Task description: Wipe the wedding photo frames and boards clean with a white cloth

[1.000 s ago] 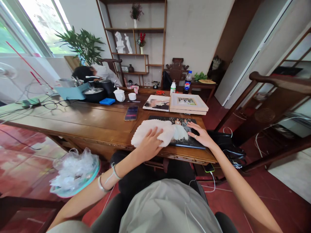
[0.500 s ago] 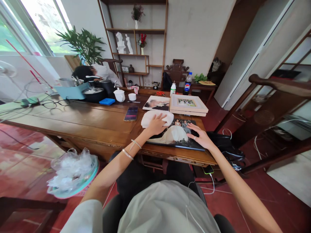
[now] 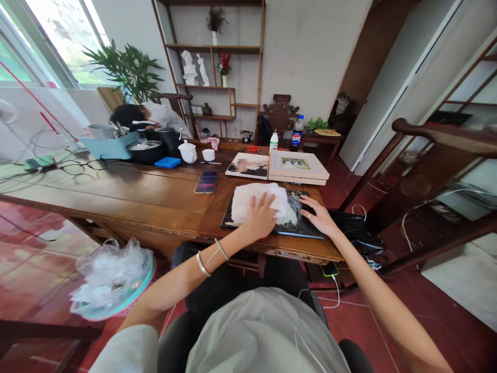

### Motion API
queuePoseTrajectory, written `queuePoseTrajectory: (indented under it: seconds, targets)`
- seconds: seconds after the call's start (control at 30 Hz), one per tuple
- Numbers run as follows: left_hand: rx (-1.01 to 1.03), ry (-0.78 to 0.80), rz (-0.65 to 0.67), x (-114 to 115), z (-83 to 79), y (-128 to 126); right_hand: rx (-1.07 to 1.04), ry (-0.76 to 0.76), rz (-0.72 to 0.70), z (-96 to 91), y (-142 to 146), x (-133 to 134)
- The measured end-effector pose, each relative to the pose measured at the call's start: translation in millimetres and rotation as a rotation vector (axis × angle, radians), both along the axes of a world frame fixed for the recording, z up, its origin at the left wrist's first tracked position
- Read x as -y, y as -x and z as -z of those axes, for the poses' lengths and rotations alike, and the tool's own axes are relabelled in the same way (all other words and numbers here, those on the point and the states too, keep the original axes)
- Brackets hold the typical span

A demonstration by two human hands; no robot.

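A white cloth [image 3: 241,201] lies over the left and middle part of a dark photo panel [image 3: 306,228]. My left hand [image 3: 261,216] rests flat on the cloth, its fingers spread and pressing down. On the panel's right side, my right hand [image 3: 319,214] touches the surface with fingers apart and holds nothing. Part of a light wedding dress and people show on the panel beside the cloth; the rest of the picture is covered. Behind it lie a flat photo print [image 3: 248,166] and a stack of pale framed pictures [image 3: 298,167].
A phone [image 3: 206,182] lies left of the panel. Farther back are a white teapot [image 3: 188,152], a white cup [image 3: 208,154], red-handled scissors [image 3: 254,149], a white bottle [image 3: 274,142] and a cola bottle [image 3: 297,133]. A basket of plastic bags [image 3: 112,280] stands on the floor at left.
My left hand and the cloth have moved toward me across the panel, and the cloth now covers more of the dress. My right hand stays at the panel's right side.
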State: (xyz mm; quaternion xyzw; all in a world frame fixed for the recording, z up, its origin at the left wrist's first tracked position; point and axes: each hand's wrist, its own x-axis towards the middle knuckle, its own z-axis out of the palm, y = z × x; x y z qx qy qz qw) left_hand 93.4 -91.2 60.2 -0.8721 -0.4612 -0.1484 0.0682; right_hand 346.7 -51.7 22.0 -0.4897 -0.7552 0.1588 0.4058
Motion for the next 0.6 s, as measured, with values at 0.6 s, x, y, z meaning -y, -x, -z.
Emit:
queuePoseTrajectory:
  seconds: [0.6]
  targets:
    - [-0.003,-0.014,0.04,65.0,1.6,31.2,0.0,-0.022,-0.014,2.4,2.9,-2.1]
